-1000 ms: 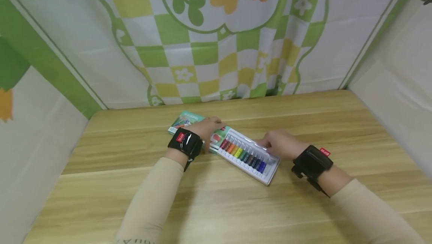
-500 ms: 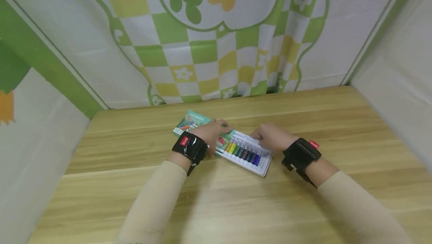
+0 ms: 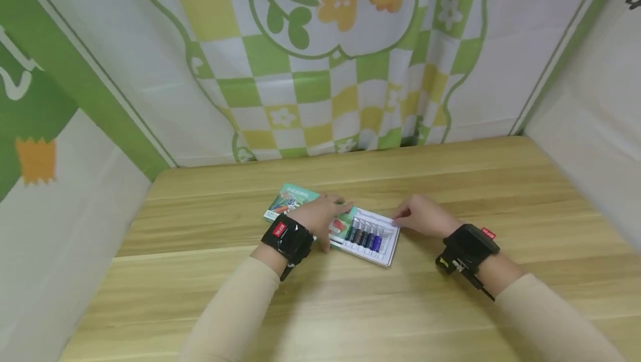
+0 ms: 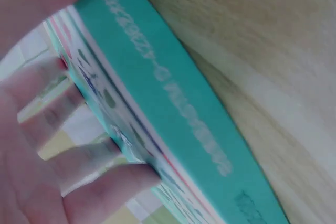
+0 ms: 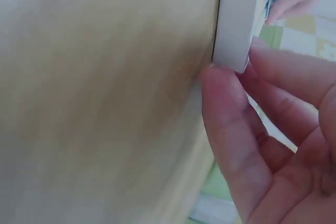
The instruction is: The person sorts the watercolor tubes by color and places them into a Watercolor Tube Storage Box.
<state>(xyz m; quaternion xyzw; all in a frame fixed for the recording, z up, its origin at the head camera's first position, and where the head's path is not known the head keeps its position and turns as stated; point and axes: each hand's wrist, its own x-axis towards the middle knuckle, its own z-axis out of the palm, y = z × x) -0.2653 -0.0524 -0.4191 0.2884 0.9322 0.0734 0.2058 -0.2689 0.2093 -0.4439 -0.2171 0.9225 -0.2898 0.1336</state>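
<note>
A teal card sleeve (image 3: 292, 197) lies on the wooden table (image 3: 350, 295), with a white tray (image 3: 388, 239) of paint tubes (image 3: 364, 234) partly inside it. Only the dark and blue tubes show. My left hand (image 3: 333, 212) grips the sleeve at its open end, fingers over the top and thumb on the near side. The left wrist view shows the sleeve's teal side (image 4: 178, 108) under those fingers (image 4: 79, 166). My right hand (image 3: 400, 218) pinches the far corner of the tray's outer end. In the right wrist view, thumb (image 5: 226, 114) and fingers close round the tray's white end (image 5: 236, 19).
Green, yellow and white checked cloth walls (image 3: 320, 89) stand close behind the table and at both sides. Bare wood lies in front of the box and to its right and left.
The tray has slid left, deeper into the sleeve, so fewer tubes show. My right hand followed it leftward. The left hand stayed on the sleeve.
</note>
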